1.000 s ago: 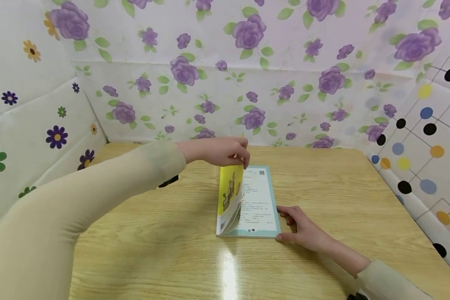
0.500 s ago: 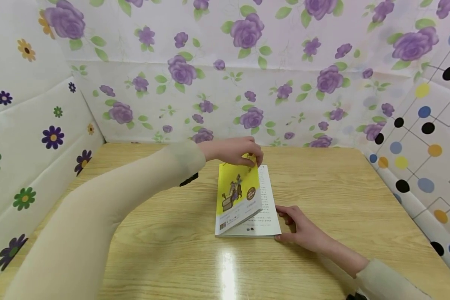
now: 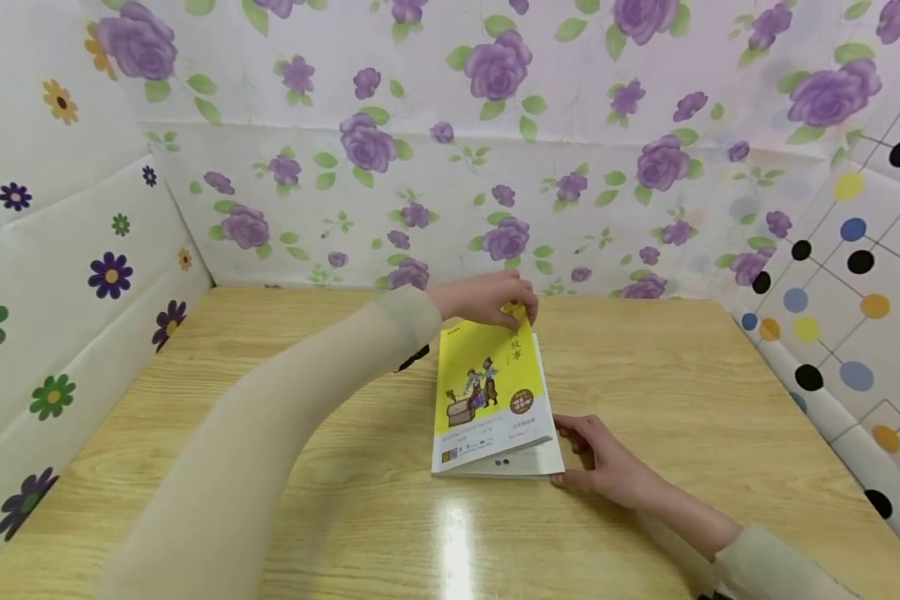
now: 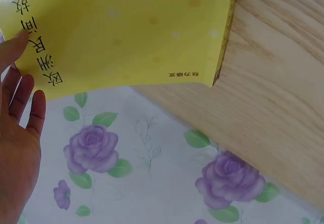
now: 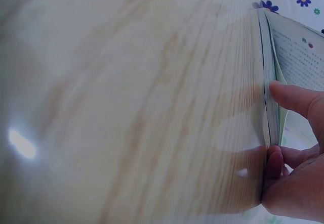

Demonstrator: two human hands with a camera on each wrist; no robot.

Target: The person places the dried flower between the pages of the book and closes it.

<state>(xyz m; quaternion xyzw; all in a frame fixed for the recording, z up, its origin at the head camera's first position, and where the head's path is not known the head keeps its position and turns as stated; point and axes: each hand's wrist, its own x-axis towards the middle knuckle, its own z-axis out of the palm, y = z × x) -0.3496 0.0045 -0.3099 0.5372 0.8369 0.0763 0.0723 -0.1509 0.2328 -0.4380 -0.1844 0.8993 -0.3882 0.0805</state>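
Observation:
A paperback book [image 3: 471,350] with a yellow and white illustrated cover lies on the wooden table. Its cover and a thick set of pages are lifted at the right side, slanting over a white printed page [image 3: 534,460]. My left hand [image 3: 487,298] pinches the upper right corner of this lifted part between thumb and fingers, as the left wrist view also shows at the yellow cover [image 4: 131,32]. At the lower right edge, my right hand [image 3: 613,465] holds the book down, thumb at the bottom corner. In the right wrist view, its fingers and thumb touch the page edges [image 5: 272,72].
The pale wooden table [image 3: 645,375] ends at the back against a white cloth wall [image 3: 435,200] with purple flowers. A daisy-patterned cloth [image 3: 67,275] stands on the left, a dotted one [image 3: 855,325] on the right. Light glares on the table before the book.
My left hand has moved right, swinging the cover and pages from nearly upright down over the open page, so the yellow front now faces up. The right hand has stayed at the lower right edge.

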